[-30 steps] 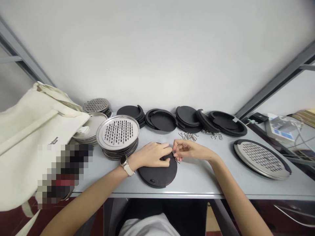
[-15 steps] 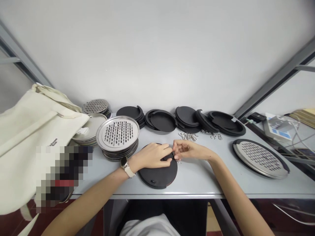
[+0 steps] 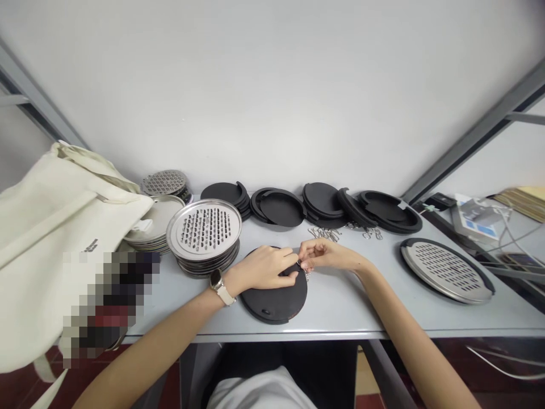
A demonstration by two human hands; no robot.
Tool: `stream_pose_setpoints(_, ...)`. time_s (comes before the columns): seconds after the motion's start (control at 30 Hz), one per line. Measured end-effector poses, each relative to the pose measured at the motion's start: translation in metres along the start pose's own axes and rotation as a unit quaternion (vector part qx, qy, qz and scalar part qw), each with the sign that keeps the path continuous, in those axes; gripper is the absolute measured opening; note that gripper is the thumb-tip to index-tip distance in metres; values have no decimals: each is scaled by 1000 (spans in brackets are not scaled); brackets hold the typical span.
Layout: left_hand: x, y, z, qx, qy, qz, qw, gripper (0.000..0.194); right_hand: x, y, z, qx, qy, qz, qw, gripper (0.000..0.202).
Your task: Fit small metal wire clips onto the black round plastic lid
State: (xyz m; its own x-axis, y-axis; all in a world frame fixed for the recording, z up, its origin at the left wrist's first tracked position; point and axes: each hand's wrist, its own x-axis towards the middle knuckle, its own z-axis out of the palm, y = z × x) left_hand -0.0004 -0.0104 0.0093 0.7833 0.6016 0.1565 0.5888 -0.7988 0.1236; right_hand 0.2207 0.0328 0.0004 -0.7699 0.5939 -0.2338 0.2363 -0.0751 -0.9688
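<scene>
Lying flat on grey table [image 3: 344, 309]: black disc [image 3: 275, 304] | Left hand [image 3: 264, 268]: laid over disc, grasping it | Right hand [image 3: 327, 254]: pinching metal clasp [image 3: 307, 275] at disc's right rim | Left of disc: grater stack [image 3: 205, 232] | Beyond right hand: loose clasps [image 3: 325, 234]

I count one left hand [image 3: 270, 270], one right hand [image 3: 324, 254], one black round plastic disc [image 3: 275, 304], at least four piles of similar discs [image 3: 223, 193], three stacks of silver round metal plates [image 3: 205, 234], one black-rimmed silver metal grater [image 3: 449, 271], and one cream cloth bag [image 3: 46, 227].
</scene>
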Motion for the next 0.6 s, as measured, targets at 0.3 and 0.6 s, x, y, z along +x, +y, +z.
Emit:
stream_pose_setpoints(0.3, 0, 0, -1, -3, 4, 9, 1000, 21, -5, 1, -7, -32, -23, 1, 999, 34)
stream_pose_setpoints(0.6, -2, 0, -1, -7, -1, 37, 999, 15, -1, 8, -7, 11, -67, 14, 998, 31)
